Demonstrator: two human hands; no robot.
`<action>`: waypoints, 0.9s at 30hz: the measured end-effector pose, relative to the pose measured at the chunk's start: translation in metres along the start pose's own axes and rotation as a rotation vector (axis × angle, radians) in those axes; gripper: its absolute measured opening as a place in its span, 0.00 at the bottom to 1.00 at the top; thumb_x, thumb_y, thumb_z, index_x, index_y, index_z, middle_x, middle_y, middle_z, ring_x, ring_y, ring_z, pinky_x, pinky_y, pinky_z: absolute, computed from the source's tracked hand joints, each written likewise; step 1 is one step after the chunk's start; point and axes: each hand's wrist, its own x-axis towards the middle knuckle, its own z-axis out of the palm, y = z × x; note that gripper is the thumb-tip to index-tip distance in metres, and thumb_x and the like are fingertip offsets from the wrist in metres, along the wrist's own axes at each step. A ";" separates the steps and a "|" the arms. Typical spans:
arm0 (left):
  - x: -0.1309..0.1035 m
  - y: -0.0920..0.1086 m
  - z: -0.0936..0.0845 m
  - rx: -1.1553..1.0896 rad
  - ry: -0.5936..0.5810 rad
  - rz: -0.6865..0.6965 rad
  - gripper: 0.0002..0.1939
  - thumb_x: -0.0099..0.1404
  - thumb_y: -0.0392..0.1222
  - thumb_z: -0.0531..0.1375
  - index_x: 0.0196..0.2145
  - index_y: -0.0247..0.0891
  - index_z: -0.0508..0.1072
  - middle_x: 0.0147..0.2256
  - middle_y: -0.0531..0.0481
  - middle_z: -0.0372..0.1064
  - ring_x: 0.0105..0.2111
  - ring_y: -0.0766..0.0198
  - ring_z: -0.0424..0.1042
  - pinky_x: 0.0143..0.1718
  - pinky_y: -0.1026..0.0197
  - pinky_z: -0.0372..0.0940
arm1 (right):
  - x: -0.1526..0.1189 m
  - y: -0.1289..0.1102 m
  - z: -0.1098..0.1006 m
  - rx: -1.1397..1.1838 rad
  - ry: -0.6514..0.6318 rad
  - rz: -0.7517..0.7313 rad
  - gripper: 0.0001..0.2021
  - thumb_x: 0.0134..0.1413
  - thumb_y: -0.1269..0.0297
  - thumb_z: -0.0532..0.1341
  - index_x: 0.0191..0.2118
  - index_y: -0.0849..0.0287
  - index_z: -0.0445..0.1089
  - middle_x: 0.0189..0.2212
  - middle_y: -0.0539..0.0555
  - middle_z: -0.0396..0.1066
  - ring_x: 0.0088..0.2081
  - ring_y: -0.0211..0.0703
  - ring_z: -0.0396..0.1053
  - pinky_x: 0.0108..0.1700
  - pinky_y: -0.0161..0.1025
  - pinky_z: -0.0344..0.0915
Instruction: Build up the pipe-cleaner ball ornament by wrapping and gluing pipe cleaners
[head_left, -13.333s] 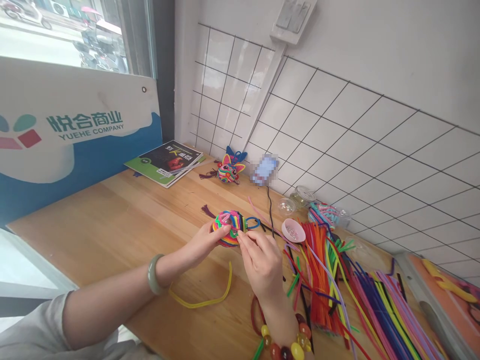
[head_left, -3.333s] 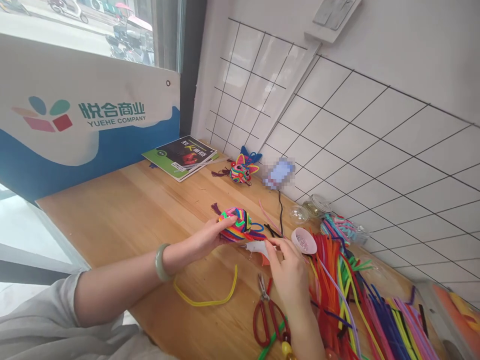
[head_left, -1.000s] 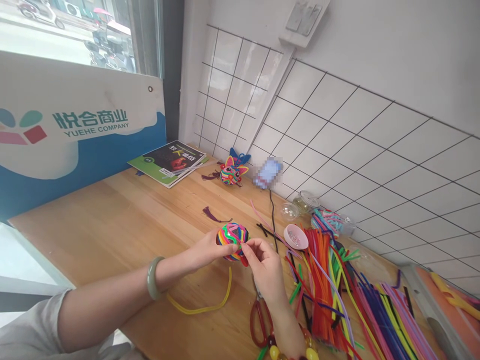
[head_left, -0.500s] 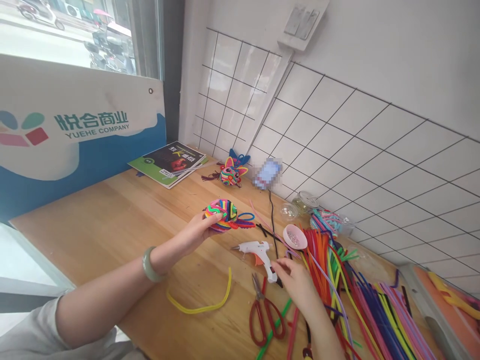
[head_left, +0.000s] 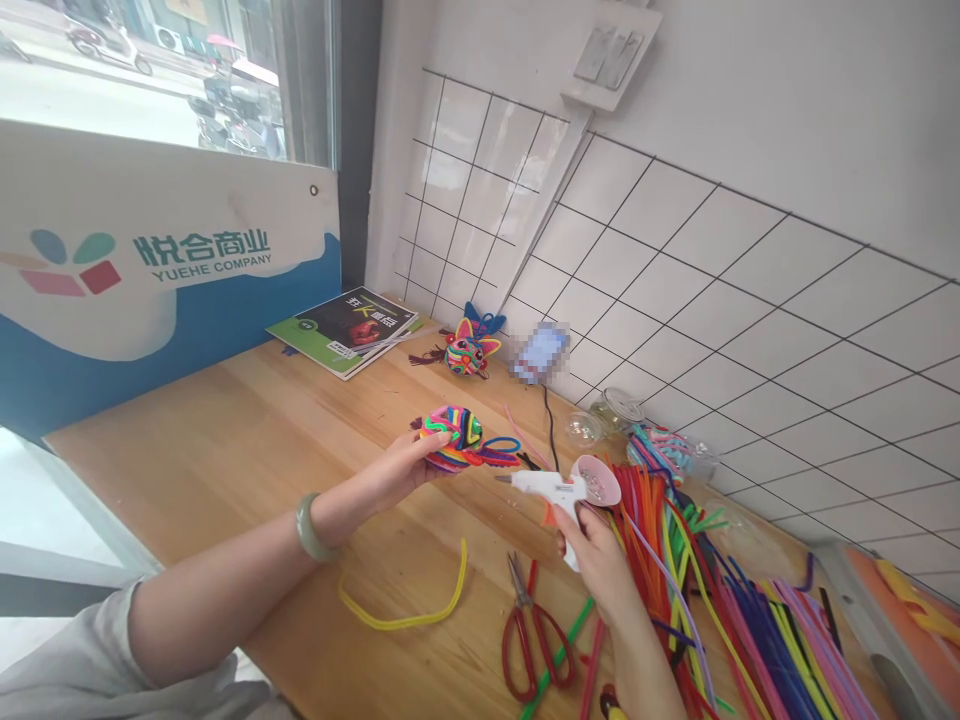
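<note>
Between the thumb and fingers of my left hand [head_left: 409, 458] is a round, multicoloured pipe-cleaner ornament [head_left: 461, 425], with a blue loop and red-and-blue strands sticking out on its right. My right hand [head_left: 592, 550] grips the handle of a white glue gun [head_left: 551, 487], its nozzle pointing left, close to the ornament's strands. An orange trigger shows by my fingers. Below lie red-handled scissors [head_left: 531, 640], blades pointing away from me. A bent yellow pipe cleaner [head_left: 405, 622] rests on the wooden table [head_left: 247, 430] left of the scissors.
Bundles of coloured pipe cleaners [head_left: 757, 620] cover the right side. A pink bowl [head_left: 609, 482] with small clear bits stands behind the glue gun. Further back are a finished-looking ornament [head_left: 466, 352], a blurred phone [head_left: 540, 352] with a black cable, and booklets [head_left: 345, 330].
My right hand has closed on the glue gun handle and raised it off the table, up and to the right. The left hand still holds the ornament; the view has shifted slightly.
</note>
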 end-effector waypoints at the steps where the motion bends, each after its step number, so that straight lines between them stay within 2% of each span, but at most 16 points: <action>1: 0.000 0.000 0.000 0.008 -0.007 0.004 0.20 0.60 0.50 0.64 0.44 0.33 0.75 0.46 0.38 0.75 0.44 0.56 0.75 0.46 0.59 0.68 | -0.002 -0.004 -0.006 0.119 0.013 0.047 0.21 0.54 0.43 0.58 0.36 0.59 0.70 0.19 0.49 0.68 0.21 0.42 0.66 0.23 0.36 0.60; 4: -0.002 0.000 0.003 0.033 -0.042 0.019 0.23 0.60 0.50 0.64 0.48 0.33 0.73 0.49 0.37 0.73 0.49 0.53 0.73 0.49 0.57 0.67 | -0.010 -0.019 -0.019 0.422 0.081 0.095 0.24 0.50 0.44 0.63 0.44 0.59 0.68 0.27 0.52 0.73 0.21 0.38 0.65 0.24 0.35 0.62; 6: -0.003 0.001 0.006 0.054 -0.059 0.037 0.25 0.59 0.50 0.65 0.50 0.33 0.72 0.51 0.37 0.72 0.51 0.50 0.71 0.51 0.54 0.66 | -0.016 -0.032 -0.020 0.477 0.122 0.060 0.24 0.50 0.45 0.64 0.46 0.59 0.68 0.31 0.53 0.74 0.19 0.35 0.63 0.22 0.35 0.60; 10: -0.006 0.001 0.011 0.136 -0.089 0.121 0.30 0.56 0.50 0.67 0.52 0.32 0.70 0.51 0.37 0.72 0.51 0.48 0.71 0.53 0.50 0.64 | -0.026 -0.061 -0.009 0.355 0.157 -0.037 0.20 0.54 0.45 0.62 0.41 0.59 0.70 0.24 0.51 0.71 0.20 0.37 0.63 0.24 0.36 0.63; 13: -0.006 0.002 0.011 0.238 -0.084 0.203 0.31 0.56 0.50 0.67 0.53 0.32 0.69 0.52 0.37 0.71 0.52 0.47 0.70 0.54 0.49 0.63 | -0.030 -0.075 -0.001 0.237 0.191 -0.091 0.21 0.53 0.45 0.62 0.43 0.58 0.70 0.24 0.51 0.71 0.22 0.38 0.64 0.28 0.37 0.65; 17: -0.006 0.005 0.011 0.323 -0.077 0.256 0.31 0.56 0.50 0.67 0.53 0.31 0.68 0.50 0.36 0.72 0.51 0.46 0.70 0.53 0.49 0.64 | -0.032 -0.074 0.002 0.125 0.204 -0.144 0.19 0.54 0.46 0.61 0.38 0.58 0.71 0.26 0.52 0.71 0.23 0.39 0.64 0.29 0.38 0.65; 24: -0.007 0.003 0.010 0.366 -0.129 0.271 0.30 0.56 0.48 0.67 0.53 0.32 0.67 0.48 0.37 0.72 0.47 0.49 0.71 0.48 0.51 0.66 | -0.035 -0.066 0.007 0.008 0.224 -0.223 0.16 0.55 0.48 0.61 0.39 0.56 0.72 0.32 0.56 0.75 0.27 0.42 0.67 0.31 0.39 0.68; 27: -0.007 0.002 0.009 0.371 -0.137 0.268 0.31 0.56 0.49 0.68 0.53 0.32 0.67 0.49 0.37 0.71 0.48 0.50 0.71 0.48 0.53 0.66 | -0.036 -0.067 0.007 -0.029 0.259 -0.262 0.17 0.54 0.47 0.62 0.38 0.56 0.73 0.30 0.56 0.75 0.26 0.43 0.68 0.29 0.38 0.68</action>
